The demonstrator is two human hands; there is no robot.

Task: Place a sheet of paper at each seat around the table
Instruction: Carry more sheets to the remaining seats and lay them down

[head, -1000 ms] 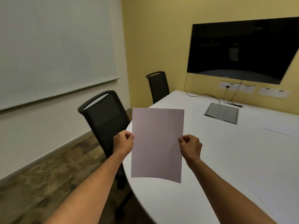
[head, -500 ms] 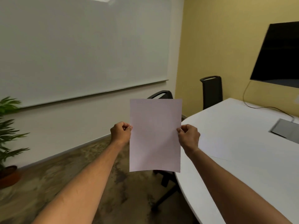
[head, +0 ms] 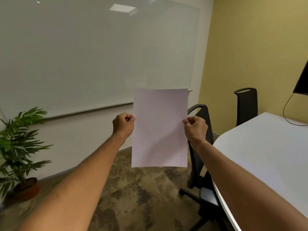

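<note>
Swung further left since a second ago, the view has lost most of the black screen (head: 302, 80), now only a sliver at the right edge, and the potted green palm plant (head: 20, 147) is picked up at the far left. The wide frosted whiteboard (head: 93, 55) is seen filling the pale wall, with a yellow wall (head: 250, 47) beside it on the right. The brown mottled carpet (head: 141, 194) is spread below. The curved white meeting table (head: 266, 155) is caught at the right, its top bare where visible, with a thin black cable (head: 286, 114) looping down onto its far end. Two black office chairs are tucked at its edge: the nearer chair (head: 200, 147) partly hidden behind the right arm, the farther chair (head: 246, 105) well apart near the yellow wall.

Both bare forearms are stretched forward and up. The left hand (head: 123, 125) is curled into a loose fist, pinching the left edge of the plain white sheet of paper (head: 160, 127); the right hand (head: 195, 128) is closed the same way on the right edge, thumb on the near face. The sheet is held upright in mid-air, portrait way, left of the table and over the carpet. It is blank and flat, with soft shadows across its lower half.
</note>
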